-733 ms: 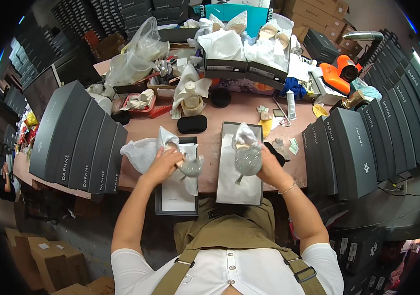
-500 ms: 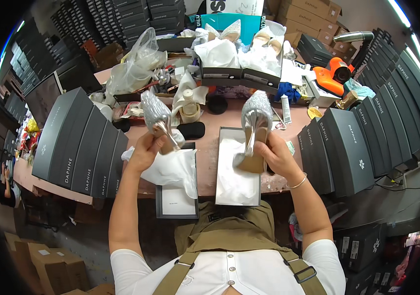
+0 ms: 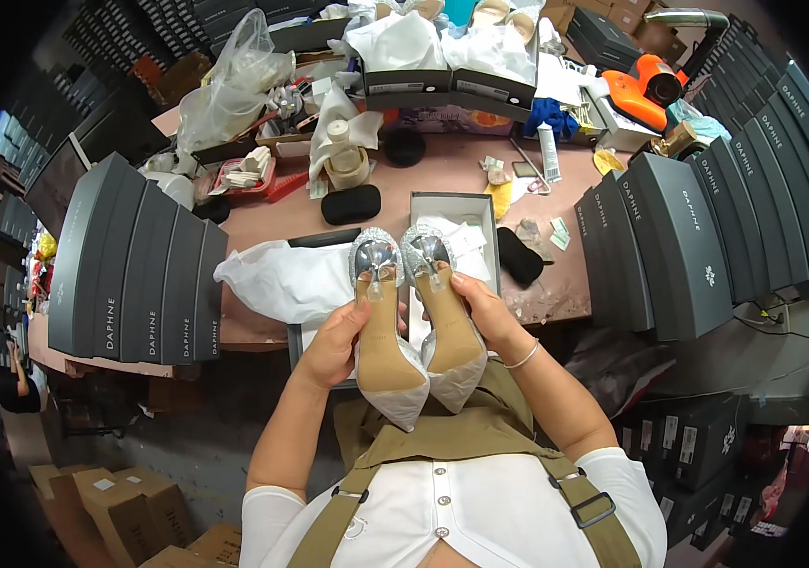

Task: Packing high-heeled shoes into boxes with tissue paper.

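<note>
Left hand, right hand around heeled shoes

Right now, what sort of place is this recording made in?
Probably a shoe packing or stock room. Rows of dark grey shoe boxes flank a cluttered pinkish worktable, an open box lined with white tissue paper lies on it, and the left hand and right hand hold glittery silver high-heeled shoes soles up.

You wear a white short-sleeved top with small buttons, olive dungarees with buckled straps, and a thin bracelet on your right wrist.
</note>
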Motion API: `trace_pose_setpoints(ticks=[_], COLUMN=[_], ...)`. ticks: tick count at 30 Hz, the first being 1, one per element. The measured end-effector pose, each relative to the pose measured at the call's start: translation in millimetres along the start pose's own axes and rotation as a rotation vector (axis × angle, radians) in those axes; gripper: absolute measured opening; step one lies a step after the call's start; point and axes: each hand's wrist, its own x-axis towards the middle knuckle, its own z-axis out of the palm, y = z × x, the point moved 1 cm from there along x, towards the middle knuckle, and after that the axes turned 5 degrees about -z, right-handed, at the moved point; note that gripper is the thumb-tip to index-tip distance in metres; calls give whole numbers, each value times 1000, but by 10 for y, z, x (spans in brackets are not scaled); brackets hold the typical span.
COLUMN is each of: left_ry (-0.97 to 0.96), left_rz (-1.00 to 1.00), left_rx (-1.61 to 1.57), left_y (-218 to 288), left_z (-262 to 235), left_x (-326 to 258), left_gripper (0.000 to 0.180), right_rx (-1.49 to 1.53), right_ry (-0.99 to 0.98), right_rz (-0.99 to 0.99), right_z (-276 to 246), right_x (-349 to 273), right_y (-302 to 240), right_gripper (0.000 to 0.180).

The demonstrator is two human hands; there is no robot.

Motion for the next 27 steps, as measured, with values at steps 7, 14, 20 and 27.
trace_pose_setpoints(ticks=[7, 14, 20, 27], left_ry=[-50, -40, 88, 443], left_rz=[37, 57, 41, 40], left_rx=[89, 135, 289, 1122], left_y=[50, 22, 11, 238], left_z=[-22, -52, -249, -463], left_x=[-54, -144, -169, -91], left_gripper=[49, 46, 44, 51], right_rx=[-68, -225, -389, -752], right_ry=[-44, -29, -23, 14], right_rz=[-101, -168, -270, -297], right_z=[82, 115, 205, 186], right_x=[-35, -85, -107, -316], right_y=[-58, 24, -61, -486], right_gripper=[41, 42, 41, 35])
